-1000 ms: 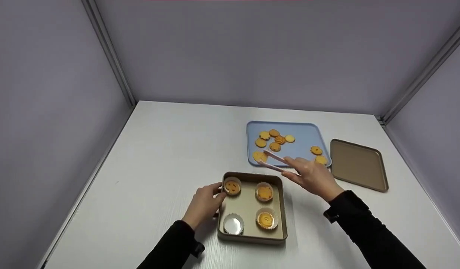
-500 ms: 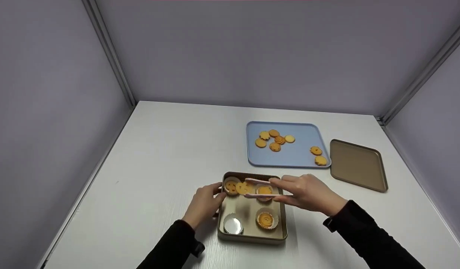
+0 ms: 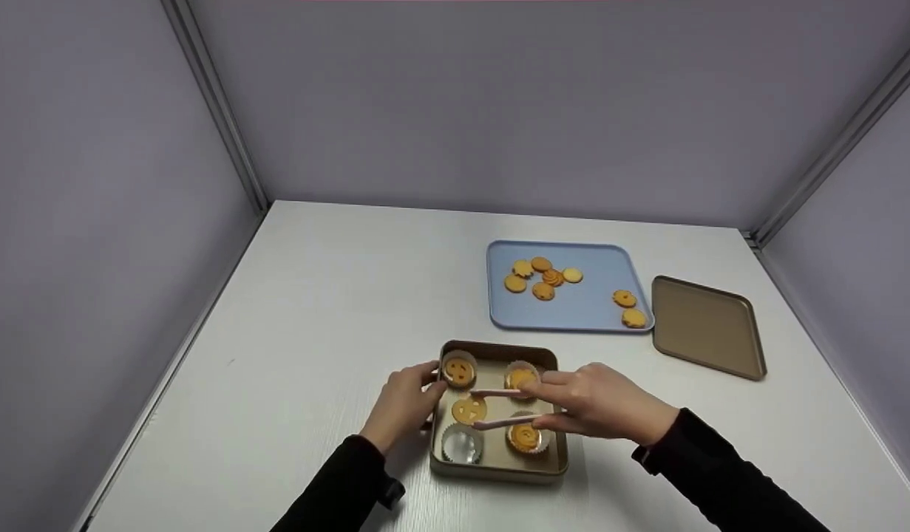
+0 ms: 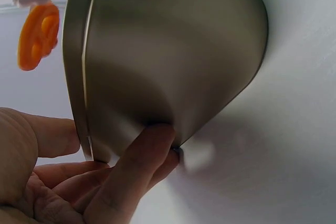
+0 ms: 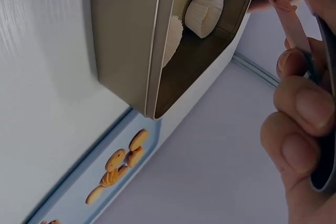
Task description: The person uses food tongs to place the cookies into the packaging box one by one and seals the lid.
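My right hand (image 3: 595, 405) holds pink tongs (image 3: 499, 423) over a gold-brown baking tin (image 3: 499, 473). Between the tongs' tips is a round cookie (image 3: 469, 410) with holes, above the tin and just behind its front-left paper cup (image 3: 462, 445). No cookie shows in that cup. The other cups each hold one: a cookie (image 3: 460, 372) at back left, another (image 3: 520, 379) at back right, partly covered by my fingers, and a swirled one (image 3: 525, 437) at front right. My left hand (image 3: 401, 406) grips the tin's left wall; in the left wrist view thumb and fingers (image 4: 137, 166) pinch its corner.
Behind the tin lies a blue tray (image 3: 588, 258) with several cookies (image 3: 543, 291) in a cluster at its left and two more at its right. A shallow brown tray or lid (image 3: 706, 325) lies beside it on the white table (image 3: 336, 295).
The tongs have taken the holed cookie off the blue tray's front-left corner. My right hand has carried it over the tin and forward to the front-left cup. The left hand stays put.
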Demonstrator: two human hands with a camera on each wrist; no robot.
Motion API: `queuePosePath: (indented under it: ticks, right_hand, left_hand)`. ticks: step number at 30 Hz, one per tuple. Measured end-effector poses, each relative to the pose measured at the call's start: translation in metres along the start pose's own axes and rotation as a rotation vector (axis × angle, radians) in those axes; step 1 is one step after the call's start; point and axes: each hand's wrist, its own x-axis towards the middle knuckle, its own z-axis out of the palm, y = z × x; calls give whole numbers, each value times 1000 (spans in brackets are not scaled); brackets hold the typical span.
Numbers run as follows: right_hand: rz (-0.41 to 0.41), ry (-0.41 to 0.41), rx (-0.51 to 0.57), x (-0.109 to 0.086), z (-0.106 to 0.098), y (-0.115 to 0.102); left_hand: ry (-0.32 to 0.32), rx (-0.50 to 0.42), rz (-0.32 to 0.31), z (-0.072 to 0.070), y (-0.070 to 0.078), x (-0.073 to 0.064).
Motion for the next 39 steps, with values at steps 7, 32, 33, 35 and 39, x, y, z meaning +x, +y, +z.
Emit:
queuePosePath:
  ticks: [7,32,33,35,39]
  right_hand:
    - [-15,-44,7,2,6,-6]
    - [8,-236,-56,17,24,-12]
    - [10,-245,-58,18,24,-12]
    - [15,-257,-59,19,25,-13]
    - [17,-267,-68,21,26,-14]
  left_hand:
    - [3,11,4,0,0,-1]
    - [5,17,13,-1,1,-2]
    - [6,22,16,-1,1,-2]
    - [8,31,17,-1,1,-2]
    - [14,42,24,0,0,-2]
